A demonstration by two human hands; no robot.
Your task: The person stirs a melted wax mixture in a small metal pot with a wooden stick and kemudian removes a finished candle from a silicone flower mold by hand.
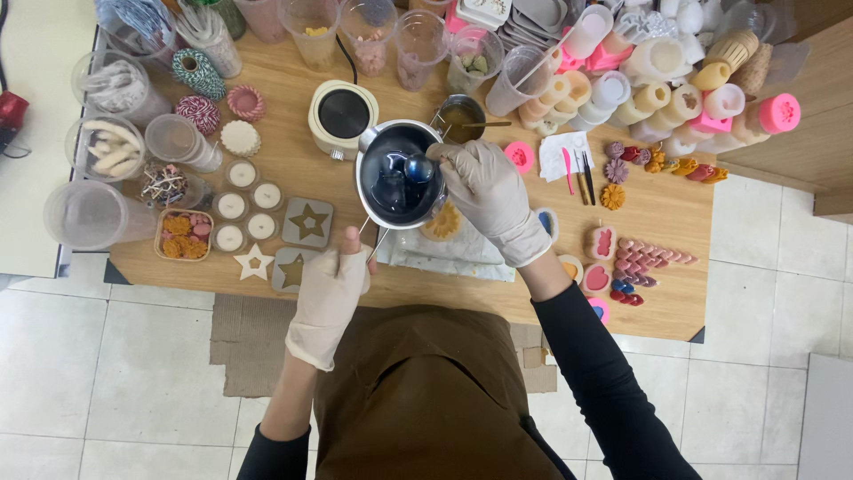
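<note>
Left hand [329, 289]: fingers curling round the melting pot [397, 173] handle, steadying it.
Right hand [487, 191]: fingertips pinching the spoon [419, 167], stirring blue wax.
Tip: stirring slowly, keeping the pot level.

The setting is a small craft workshop for candle or wax casting. A wooden table [675, 222] stands on a pale tiled floor [133, 373]. At 12 o'clock, clear plastic cups [418, 44] hold loose materials. At 1 o'clock, cylindrical moulds [657, 98] and cast pieces are stacked in rows. At 10 o'clock, spools of twine [197, 73] lie beside small round filled tins [233, 206]. Near the centre, a small electric hot plate [343, 116] sits next to a metal melting pot [396, 174] containing dark blue liquid. At 3 o'clock, small coloured flower and heart shaped castings [649, 260] are laid out. The person wears gloves and a brown apron [426, 391].
</note>
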